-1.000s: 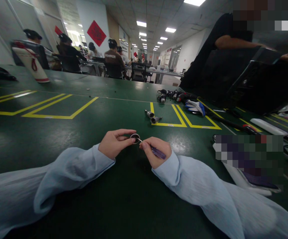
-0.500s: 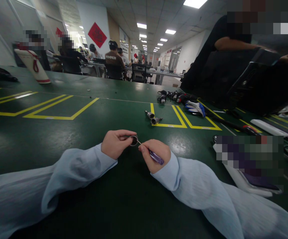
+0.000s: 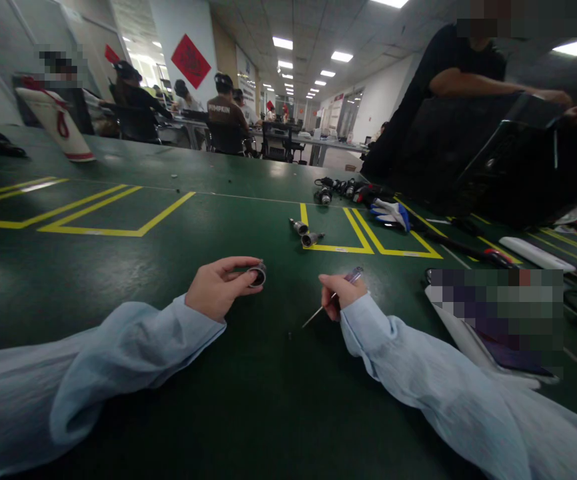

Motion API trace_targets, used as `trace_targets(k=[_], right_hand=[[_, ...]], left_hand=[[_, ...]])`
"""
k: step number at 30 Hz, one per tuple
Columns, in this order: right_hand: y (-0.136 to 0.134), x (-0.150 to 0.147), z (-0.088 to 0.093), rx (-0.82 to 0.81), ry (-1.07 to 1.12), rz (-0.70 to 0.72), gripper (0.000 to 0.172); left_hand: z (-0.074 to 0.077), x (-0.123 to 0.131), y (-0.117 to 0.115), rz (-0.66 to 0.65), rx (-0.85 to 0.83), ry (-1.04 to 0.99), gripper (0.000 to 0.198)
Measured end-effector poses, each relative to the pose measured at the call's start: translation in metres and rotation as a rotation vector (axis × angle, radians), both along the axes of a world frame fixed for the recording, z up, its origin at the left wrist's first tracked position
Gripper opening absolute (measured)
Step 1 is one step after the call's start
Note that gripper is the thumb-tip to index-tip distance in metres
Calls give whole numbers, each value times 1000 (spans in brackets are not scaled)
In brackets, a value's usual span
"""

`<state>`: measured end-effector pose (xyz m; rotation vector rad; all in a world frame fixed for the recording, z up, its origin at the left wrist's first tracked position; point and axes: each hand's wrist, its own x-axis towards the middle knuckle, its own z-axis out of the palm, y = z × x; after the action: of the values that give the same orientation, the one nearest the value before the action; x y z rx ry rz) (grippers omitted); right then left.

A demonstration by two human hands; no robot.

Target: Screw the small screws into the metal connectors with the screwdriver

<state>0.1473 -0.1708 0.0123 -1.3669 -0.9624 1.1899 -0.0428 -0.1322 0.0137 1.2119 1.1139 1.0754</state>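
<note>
Between the thumb and fingers of my left hand is a round metal connector shell, its ring-shaped open end facing me. My right hand grips a screwdriver by its purple translucent handle. The thin shaft slants down to the left, its tip close to the table and apart from the shell. A tiny dark piece, too small to name, lies on the green table just left of that tip. Beyond my hands, two metal connectors rest at the corner of a yellow tape outline.
Farther back lie dark cabled parts and a blue-and-white glove. On the right are a tablet-like device, partly blurred out, and a white bar. A person in black handles a large dark case across the table.
My right hand has moved right, drawing the screwdriver away from the shell and turning its tip downward. My left hand has shifted slightly left with the shell. The tiny dark piece now shows on the table.
</note>
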Motion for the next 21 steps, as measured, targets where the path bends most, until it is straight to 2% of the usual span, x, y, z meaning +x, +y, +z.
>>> trace_targets(k=[5,8,21], right_hand=[[-9,-2,-6,10,23,0,35],[-13,-6,-7,9,9,3,35],[-16,-15,-9,30,-27,76,36]], left_hand=[[-6,8,-33,-95,-106,-23,34],[-7,13,-46,-160,-112,-23,35],[-1,18,-53,-180,-191,-39,35]])
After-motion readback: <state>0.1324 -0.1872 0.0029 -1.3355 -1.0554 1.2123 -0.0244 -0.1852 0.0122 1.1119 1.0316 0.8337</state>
